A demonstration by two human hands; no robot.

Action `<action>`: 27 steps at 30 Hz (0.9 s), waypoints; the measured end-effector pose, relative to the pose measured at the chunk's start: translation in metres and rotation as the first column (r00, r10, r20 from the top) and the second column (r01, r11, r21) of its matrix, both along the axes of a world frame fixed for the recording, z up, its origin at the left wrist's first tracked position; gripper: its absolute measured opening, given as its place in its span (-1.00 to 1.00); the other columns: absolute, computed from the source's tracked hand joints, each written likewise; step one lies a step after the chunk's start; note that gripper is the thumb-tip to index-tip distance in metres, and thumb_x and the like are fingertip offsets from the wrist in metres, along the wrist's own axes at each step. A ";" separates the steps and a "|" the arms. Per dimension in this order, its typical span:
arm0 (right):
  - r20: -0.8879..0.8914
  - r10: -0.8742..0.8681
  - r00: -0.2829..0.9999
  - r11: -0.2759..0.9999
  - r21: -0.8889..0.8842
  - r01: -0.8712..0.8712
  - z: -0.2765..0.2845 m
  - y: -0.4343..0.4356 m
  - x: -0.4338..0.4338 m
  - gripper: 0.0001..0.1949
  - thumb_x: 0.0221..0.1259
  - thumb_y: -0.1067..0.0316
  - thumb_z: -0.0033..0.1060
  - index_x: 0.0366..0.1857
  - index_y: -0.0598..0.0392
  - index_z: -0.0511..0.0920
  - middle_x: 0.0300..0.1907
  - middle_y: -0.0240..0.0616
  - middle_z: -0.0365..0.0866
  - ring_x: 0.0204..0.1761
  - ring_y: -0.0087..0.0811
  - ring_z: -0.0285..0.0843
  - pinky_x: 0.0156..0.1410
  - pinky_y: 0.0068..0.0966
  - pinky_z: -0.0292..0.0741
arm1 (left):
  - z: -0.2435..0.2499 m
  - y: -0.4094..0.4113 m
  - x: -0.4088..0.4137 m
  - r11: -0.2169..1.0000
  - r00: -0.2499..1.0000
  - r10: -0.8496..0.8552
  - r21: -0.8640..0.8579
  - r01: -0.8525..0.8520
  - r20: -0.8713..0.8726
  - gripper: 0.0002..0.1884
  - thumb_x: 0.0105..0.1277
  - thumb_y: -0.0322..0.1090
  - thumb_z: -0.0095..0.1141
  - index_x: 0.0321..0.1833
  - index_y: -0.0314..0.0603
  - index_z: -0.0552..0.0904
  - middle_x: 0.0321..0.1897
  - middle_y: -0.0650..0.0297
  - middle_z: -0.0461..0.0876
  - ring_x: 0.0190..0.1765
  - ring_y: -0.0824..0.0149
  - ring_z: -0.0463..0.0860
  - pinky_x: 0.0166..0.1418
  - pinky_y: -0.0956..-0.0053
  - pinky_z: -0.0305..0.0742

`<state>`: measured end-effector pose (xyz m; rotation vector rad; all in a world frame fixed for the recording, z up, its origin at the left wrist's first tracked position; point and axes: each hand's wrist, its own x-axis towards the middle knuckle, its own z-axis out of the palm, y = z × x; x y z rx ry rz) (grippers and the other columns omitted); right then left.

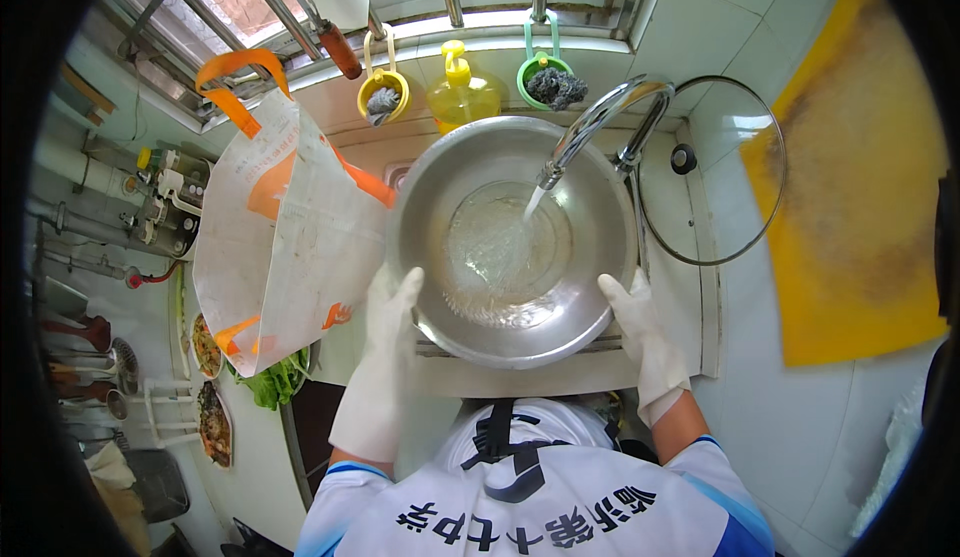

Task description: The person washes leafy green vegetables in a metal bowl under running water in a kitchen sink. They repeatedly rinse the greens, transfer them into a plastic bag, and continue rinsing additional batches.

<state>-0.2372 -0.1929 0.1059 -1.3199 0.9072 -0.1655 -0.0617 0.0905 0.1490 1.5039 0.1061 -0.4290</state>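
A round stainless steel basin (592, 257) sits over the sink in front of me. Water streams into it from a curved chrome faucet (592, 125) and covers the bottom. White rubber gloves cover both hands. My left hand (394, 302) grips the basin's left rim, thumb on top and fingers hidden beneath. On the opposite side my right hand (634, 309) holds the right rim the same way. A white non-woven bag (315, 249) with orange handles stands close by the basin's left side, near my left hand.
Behind the basin stands a yellow soap pump bottle (461, 88), between yellow (384, 95) and green (544, 76) scrubber holders. A glass lid (716, 182) leans at the right wall. Leafy greens (274, 380) and a plate of cooked fish (215, 423) lie on the left counter.
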 end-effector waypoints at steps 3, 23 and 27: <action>0.090 0.076 0.993 0.972 0.213 -0.094 -0.014 0.017 0.006 -0.49 0.54 0.26 0.34 0.46 0.21 0.47 0.30 -0.16 0.67 0.32 -0.34 0.61 0.47 -0.32 0.50 | 0.046 0.009 0.002 0.995 0.998 0.023 0.098 -0.028 0.059 -0.38 0.58 -0.41 0.24 0.66 -0.35 0.42 0.52 0.09 0.57 0.54 0.22 0.52 0.63 0.26 0.38; -0.214 0.229 0.950 0.935 -0.223 -0.276 -0.002 0.000 -0.026 -0.58 0.56 0.19 0.24 0.27 0.31 0.65 0.06 -0.05 0.78 0.06 -0.31 0.74 0.24 -0.29 0.62 | -0.035 0.026 -0.013 0.992 0.910 -0.093 0.040 0.119 -0.403 -0.55 0.61 -0.38 0.07 0.50 -0.31 0.57 0.31 0.09 0.71 0.34 0.19 0.67 0.46 0.24 0.50; -0.065 0.131 0.989 0.991 0.025 -0.130 -0.034 0.002 -0.019 -0.59 0.54 0.20 0.25 0.27 0.29 0.64 0.05 -0.12 0.76 0.05 -0.35 0.72 0.23 -0.32 0.62 | -0.036 0.020 -0.007 0.990 0.969 -0.100 0.072 0.119 -0.226 -0.53 0.62 -0.35 0.10 0.53 -0.33 0.55 0.32 0.13 0.71 0.29 0.22 0.69 0.41 0.26 0.54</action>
